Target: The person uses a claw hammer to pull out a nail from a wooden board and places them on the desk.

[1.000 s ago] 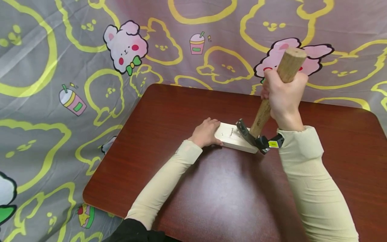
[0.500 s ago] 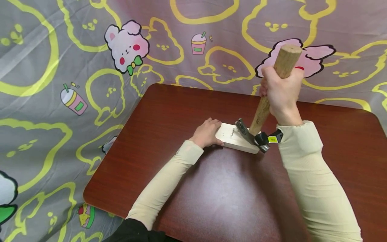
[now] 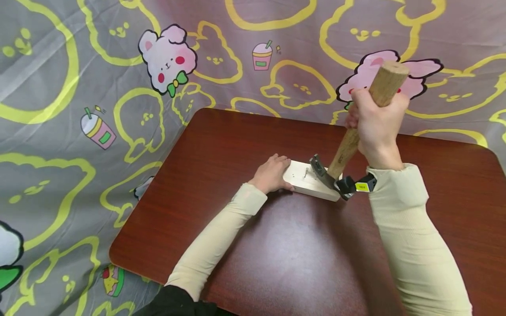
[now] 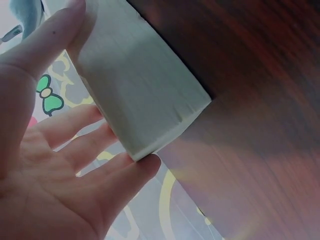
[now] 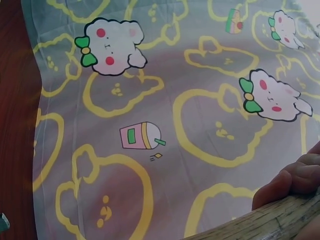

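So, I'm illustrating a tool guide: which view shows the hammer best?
The head view: the hammer shows both wooden handle and metal head, though the right hand covers some handle. The right wrist view catches only a stretch of handle, bottom right; in the left wrist view I can't identify any of it.

A reddish-brown table (image 3: 189, 175) with rounded corners bears a pale wooden block (image 3: 301, 181), lying flat.
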`<action>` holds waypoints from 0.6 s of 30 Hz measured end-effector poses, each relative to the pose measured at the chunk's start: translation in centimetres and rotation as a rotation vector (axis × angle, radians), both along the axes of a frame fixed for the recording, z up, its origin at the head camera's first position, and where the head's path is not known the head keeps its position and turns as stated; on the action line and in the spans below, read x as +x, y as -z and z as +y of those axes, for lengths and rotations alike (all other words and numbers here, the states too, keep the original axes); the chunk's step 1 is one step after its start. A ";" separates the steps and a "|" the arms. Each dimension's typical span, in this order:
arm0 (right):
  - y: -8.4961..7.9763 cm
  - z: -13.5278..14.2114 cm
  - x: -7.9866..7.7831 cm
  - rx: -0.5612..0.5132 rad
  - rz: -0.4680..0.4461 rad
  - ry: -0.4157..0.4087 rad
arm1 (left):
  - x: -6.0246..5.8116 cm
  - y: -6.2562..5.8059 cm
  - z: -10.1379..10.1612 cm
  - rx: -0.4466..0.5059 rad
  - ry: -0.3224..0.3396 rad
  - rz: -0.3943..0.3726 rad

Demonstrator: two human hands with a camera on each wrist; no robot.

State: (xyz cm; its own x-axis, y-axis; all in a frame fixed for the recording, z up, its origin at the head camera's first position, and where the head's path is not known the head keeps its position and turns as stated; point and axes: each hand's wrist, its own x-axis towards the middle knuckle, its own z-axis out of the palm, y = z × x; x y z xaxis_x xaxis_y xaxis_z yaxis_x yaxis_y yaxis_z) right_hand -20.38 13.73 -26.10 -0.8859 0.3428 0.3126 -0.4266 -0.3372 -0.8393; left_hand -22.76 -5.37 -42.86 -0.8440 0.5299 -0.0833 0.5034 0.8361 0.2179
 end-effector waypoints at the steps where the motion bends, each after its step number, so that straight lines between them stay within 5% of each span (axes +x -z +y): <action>1: 0.0 0.1 0.1 -0.002 0.006 0.004 | 0.0 0.0 0.0 -0.001 0.001 0.000; 18: 0.4 1.1 1.5 -0.076 0.047 0.078 | -0.1 0.2 0.1 -0.011 -0.015 -0.006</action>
State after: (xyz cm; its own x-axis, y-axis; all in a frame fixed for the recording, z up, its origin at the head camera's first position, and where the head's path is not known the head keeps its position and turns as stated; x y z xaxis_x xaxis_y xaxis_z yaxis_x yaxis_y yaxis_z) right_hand -18.87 14.86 -26.54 -0.8409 0.4341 0.3233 -0.4919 -0.3639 -0.7909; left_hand -22.85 -5.28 -43.03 -0.8512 0.5164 -0.0942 0.4897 0.8458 0.2118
